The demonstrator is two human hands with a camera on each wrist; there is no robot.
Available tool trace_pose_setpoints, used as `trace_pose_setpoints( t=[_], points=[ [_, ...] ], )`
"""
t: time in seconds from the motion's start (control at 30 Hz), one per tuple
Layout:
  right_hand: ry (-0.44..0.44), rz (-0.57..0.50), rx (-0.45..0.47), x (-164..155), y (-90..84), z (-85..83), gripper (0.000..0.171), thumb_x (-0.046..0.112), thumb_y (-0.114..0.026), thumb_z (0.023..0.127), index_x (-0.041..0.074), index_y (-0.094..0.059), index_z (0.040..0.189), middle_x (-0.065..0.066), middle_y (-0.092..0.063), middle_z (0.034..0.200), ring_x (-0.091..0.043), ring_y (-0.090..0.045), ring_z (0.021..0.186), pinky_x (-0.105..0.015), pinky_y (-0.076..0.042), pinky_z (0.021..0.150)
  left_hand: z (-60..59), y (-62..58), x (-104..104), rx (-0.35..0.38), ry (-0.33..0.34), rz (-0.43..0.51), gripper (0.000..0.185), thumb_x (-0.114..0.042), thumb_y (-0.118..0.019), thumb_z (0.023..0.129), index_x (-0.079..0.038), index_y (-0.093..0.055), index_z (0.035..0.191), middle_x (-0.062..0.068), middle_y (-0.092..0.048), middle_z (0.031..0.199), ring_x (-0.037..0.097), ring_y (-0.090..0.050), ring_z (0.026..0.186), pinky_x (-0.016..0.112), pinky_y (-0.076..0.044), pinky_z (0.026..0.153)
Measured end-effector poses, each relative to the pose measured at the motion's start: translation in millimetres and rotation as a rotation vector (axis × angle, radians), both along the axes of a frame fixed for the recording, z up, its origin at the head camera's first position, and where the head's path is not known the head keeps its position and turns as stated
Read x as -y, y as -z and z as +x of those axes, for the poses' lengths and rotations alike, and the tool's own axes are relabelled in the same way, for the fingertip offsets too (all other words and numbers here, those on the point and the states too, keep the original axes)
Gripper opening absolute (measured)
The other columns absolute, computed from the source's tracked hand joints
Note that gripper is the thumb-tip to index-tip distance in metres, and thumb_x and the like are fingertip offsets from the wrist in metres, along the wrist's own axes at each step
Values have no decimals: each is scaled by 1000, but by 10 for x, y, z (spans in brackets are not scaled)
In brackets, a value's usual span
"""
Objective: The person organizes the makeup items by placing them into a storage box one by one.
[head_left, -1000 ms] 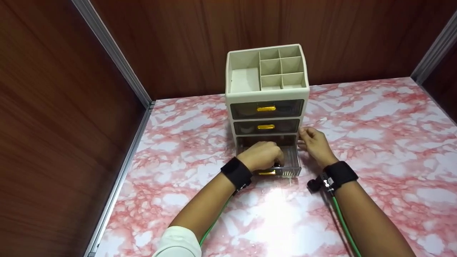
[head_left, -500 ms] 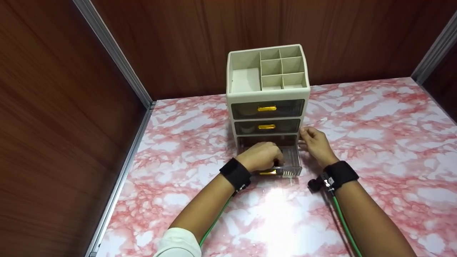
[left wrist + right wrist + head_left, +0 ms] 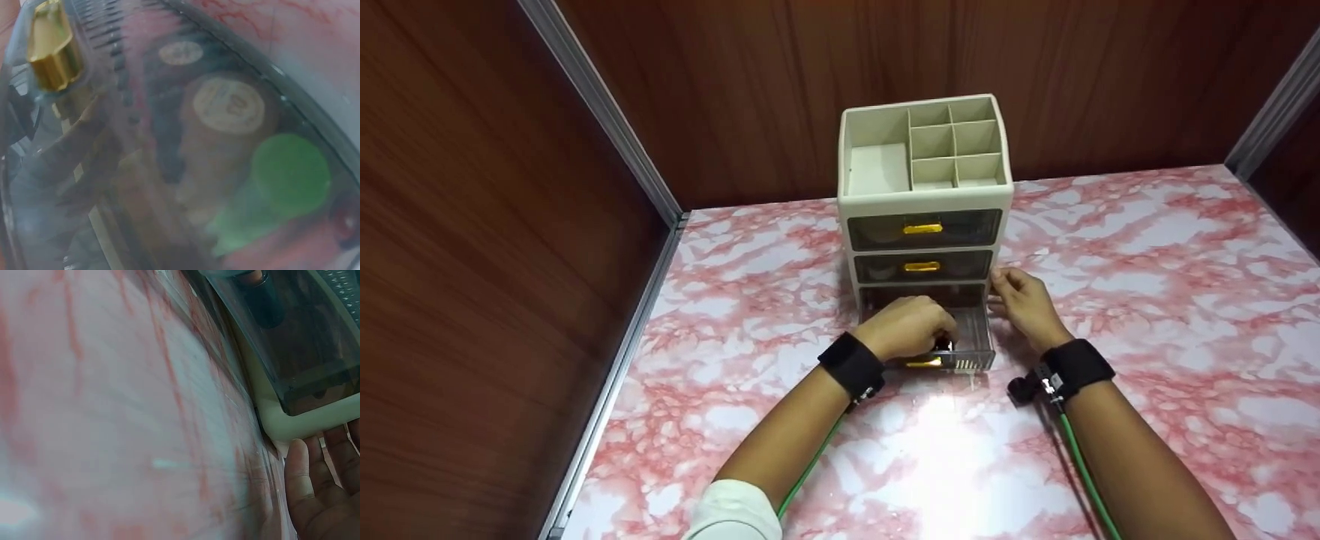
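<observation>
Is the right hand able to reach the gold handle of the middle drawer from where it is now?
Probably yes. The right hand rests against the organizer's lower right side, and the middle drawer's gold handle faces forward with nothing covering it. The left hand is lower, in the open bottom drawer.

This looks like a staged recording booth more than a lived-in room. A worktop (image 3: 1147,247) covered in pink-and-white marble-pattern film is boxed in by dark wood-grain panels (image 3: 472,225) joined with bare aluminium strips (image 3: 607,120). Both of the person's forearms wear black wrist straps (image 3: 851,364) trailing green cables (image 3: 1080,465).
</observation>
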State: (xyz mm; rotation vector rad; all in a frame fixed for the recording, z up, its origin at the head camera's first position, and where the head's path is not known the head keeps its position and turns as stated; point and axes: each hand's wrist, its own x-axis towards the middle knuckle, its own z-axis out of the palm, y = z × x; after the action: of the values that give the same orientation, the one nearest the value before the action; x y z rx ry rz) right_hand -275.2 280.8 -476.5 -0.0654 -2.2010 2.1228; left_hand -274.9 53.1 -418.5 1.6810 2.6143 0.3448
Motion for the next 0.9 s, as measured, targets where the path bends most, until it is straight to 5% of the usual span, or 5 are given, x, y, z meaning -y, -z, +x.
trace_pose_setpoints(
  t=[0.3,0.5,0.67,0.9],
  points=[
    [-19,98,-17,-50,-31,55,54,46,-51,98,-4,-57,118,-15,-64,114,-19,-66,94,-39,-54,84,67,-15,175,4,-61,131,16,-21,-64,94,-20,-76,105,-12,-71,99,3,-63,85,22,-50,75],
    [-156,203,3,-86,-167,106,61,45,-46,101,-8,-50,130,-25,-57,122,-34,-61,106,-48,-54,83,133,-79,398,-25,-95,212,16,-19,-64,95,-15,-76,105,-6,-72,101,7,-66,90,22,-51,81],
    [-297,345,32,-197,-330,210,61,40,-42,104,-11,-43,138,-31,-53,128,-44,-57,113,-51,-50,90,212,-56,598,-50,-99,282,15,-15,-66,93,-11,-76,104,-3,-72,100,11,-67,91,23,-51,84],
    [-363,618,-15,-290,-428,462,50,38,-51,102,-4,-58,127,-22,-64,117,-37,-62,104,-50,-51,88,331,-61,902,10,-145,420,14,-14,-67,93,-7,-74,102,1,-72,97,10,-65,84,21,-51,77]
  ],
)
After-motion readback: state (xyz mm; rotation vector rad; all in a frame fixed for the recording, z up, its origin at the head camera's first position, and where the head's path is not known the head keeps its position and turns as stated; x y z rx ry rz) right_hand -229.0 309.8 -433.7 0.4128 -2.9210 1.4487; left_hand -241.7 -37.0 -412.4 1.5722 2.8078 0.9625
